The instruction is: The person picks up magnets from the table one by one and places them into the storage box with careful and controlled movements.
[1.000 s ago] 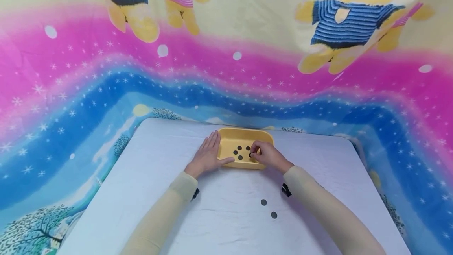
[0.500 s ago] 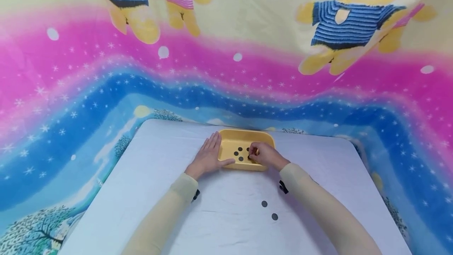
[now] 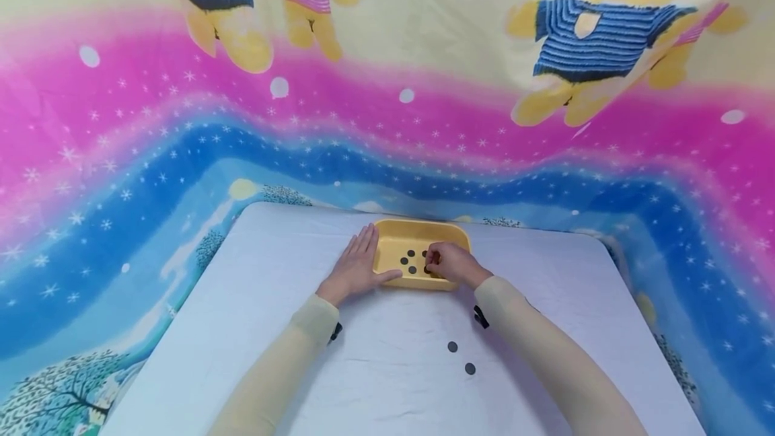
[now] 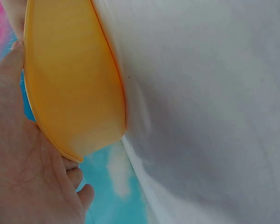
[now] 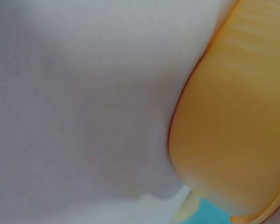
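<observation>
A yellow rectangular box (image 3: 418, 229) stands at the far edge of the table, with several dark round discs (image 3: 412, 270) lying flat on its floor. My left hand (image 3: 354, 268) rests against the box's left end, fingers straight and spread, thumb along the near rim. In the left wrist view the palm and thumb lie by the rim of the yellow wall. My right hand (image 3: 454, 264) reaches over the right part of the box. Its thumb and fingers pinch a dark disc (image 3: 427, 270) low inside, mostly hidden by the fingers. The right wrist view shows mainly the box's outer wall (image 5: 228, 121).
Two more dark discs, one farther (image 3: 453, 347) and one nearer (image 3: 470, 369), lie on the white-covered table (image 3: 375, 382) between the forearms. Behind the table hangs a printed cloth (image 3: 387, 113) with bears and snowflakes, close to the box.
The right hand has shifted slightly left and lowered the disc toward the box floor, then stays nearly still. The left hand and the loose discs keep their places.
</observation>
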Demonstrator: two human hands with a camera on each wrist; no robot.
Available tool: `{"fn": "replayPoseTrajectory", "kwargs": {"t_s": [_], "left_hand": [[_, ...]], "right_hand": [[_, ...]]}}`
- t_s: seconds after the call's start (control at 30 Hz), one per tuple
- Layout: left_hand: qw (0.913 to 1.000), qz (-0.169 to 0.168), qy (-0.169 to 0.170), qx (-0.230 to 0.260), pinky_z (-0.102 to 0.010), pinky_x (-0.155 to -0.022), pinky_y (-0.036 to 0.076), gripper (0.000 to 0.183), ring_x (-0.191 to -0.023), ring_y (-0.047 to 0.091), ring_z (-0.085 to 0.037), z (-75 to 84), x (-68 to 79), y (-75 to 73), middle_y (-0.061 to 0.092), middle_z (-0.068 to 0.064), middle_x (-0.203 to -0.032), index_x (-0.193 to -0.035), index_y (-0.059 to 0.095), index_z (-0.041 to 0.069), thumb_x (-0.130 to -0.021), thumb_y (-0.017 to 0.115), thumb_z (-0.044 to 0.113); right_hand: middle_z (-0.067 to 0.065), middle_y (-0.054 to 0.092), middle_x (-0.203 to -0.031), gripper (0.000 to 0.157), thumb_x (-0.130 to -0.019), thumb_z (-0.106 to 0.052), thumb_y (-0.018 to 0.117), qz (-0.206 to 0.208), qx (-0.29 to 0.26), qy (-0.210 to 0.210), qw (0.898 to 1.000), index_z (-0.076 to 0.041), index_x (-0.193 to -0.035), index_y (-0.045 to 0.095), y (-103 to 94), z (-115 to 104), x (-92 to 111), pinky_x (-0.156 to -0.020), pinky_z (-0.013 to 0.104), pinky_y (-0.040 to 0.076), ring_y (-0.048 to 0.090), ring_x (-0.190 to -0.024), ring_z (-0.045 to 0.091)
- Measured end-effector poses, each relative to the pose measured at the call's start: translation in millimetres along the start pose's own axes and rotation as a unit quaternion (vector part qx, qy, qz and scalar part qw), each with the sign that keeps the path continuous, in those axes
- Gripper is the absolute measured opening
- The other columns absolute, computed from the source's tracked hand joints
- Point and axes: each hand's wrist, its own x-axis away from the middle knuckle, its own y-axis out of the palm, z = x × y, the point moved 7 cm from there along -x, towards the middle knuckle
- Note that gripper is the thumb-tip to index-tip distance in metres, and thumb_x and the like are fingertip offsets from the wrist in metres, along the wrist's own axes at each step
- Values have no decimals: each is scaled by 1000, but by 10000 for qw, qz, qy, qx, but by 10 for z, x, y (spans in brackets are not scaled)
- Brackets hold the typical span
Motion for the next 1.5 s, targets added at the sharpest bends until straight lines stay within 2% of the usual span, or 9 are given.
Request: {"fn": "replayPoseTrajectory", "kwargs": {"t_s": [0.6,0.77,0.93,1.03,1.3,1.5], "left_hand": [[10000,-22,-24,-44,-43,-133,2,125,-167,-2,-28,13,3,-10,-6,-13,-180,-171,-1,3,-93,46,89],[10000,-41,-4,-24,-43,-133,1,125,-167,-3,-28,20,4,-5,-9,-11,-179,-171,-1,3,-94,46,89],[10000,-55,-12,-68,-43,-133,2,125,-167,-3,-28,24,7,-18,-9,-11,-178,-171,-1,2,-94,46,88],[10000,-52,-13,-74,-44,-133,2,125,-167,-3,-28,25,12,-29,-8,-12,-179,-171,-1,2,-94,47,88],[9999,-11,31,-139,-43,-133,1,125,-167,-2,-29,19,6,-31,-9,-13,-178,-170,-1,1,-94,45,89],[10000,-20,57,-78,-44,-133,0,125,-166,-3,-29,22,6,-27,-9,-13,-178,-170,0,1,-94,46,88]], "right_hand": [[-4,70,-90,9,-100,-14,76,55,134,13,9999,-16,-92,71,-16,-7,13,-75,36,52,61,-77,16],[-2,69,-89,7,-102,-15,75,169,-9,79,9998,-14,-96,71,-30,-5,46,-72,36,52,61,-76,17],[2,69,-92,3,-103,-14,72,435,-508,123,9977,-11,-103,71,-56,1,77,-63,37,52,61,-72,20],[2,68,-94,4,-104,-14,71,616,-633,29,9961,-10,-106,71,-68,-1,77,-60,36,51,59,-70,20],[0,67,-97,7,-106,-13,70,1135,-725,-267,9905,-8,-111,70,-145,-21,140,-65,37,49,56,-74,20],[1,67,-97,6,-104,-12,71,1468,-886,-606,9833,-8,-106,68,-230,-77,310,-65,33,48,55,-74,17]]}}
